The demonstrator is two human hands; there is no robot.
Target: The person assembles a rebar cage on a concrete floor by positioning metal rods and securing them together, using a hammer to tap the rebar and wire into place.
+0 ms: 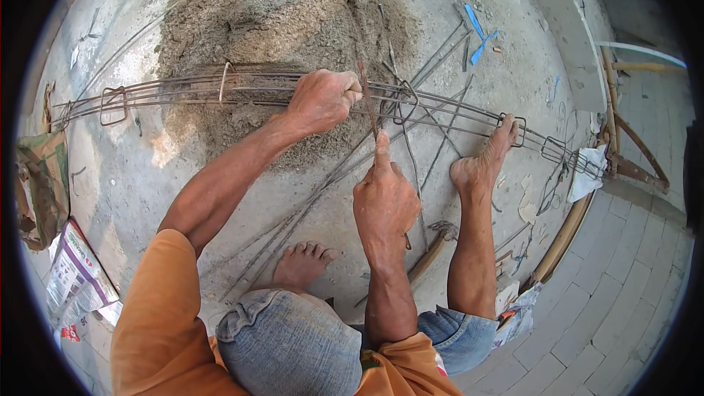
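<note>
A long, narrow cage of thin steel bars crosses in front of me from left to right, with small square wire stirrups spaced along it. My left hand is closed around the bars near the middle; its fingertips are partly hidden. Just right of it, my right hand grips a thin rusty metal rod, index finger stretched along it. The rod's upper end crosses the bars, and its lower end pokes out below the palm. My bare right foot rests its toes on the cage at a stirrup.
A heap of grey sand lies behind and under the cage. Loose steel rods cross the concrete floor. A hammer lies between my legs. Blue strap pieces lie far right; a printed sack and camouflage cloth sit left.
</note>
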